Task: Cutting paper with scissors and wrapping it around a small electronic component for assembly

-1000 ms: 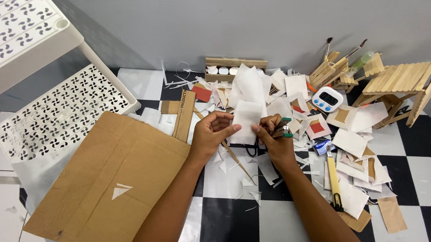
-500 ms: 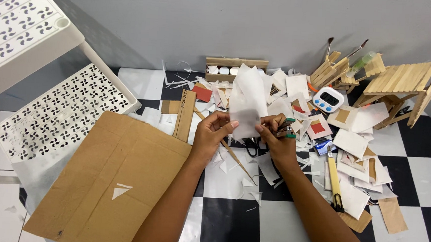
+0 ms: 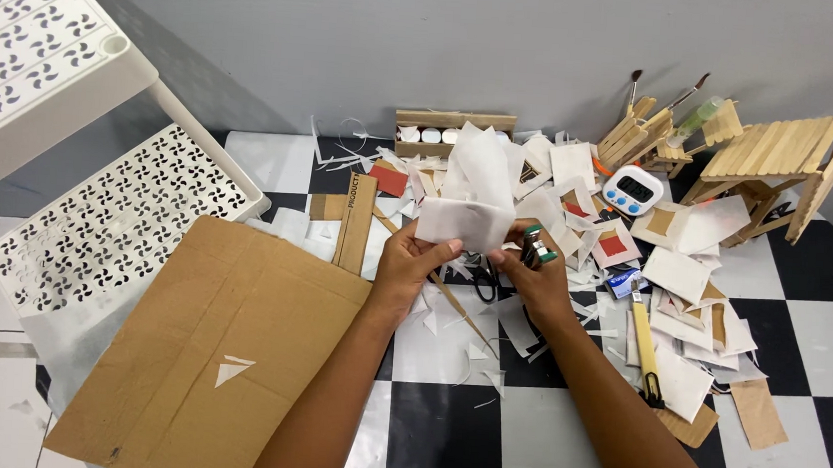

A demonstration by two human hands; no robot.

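Over the big brown cardboard sheet (image 3: 217, 347) and the messy checkered floor (image 3: 443, 438), the white paper (image 3: 466, 208) has gone from flat to folded since a moment ago, now pinched tight at its bottom edge between the left hand (image 3: 410, 267) and right hand (image 3: 534, 275).

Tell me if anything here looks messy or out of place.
Yes. Paper scraps and thin offcuts litter the checkered floor around both hands, which hold a white sheet. Black scissors lie half-buried beneath it.
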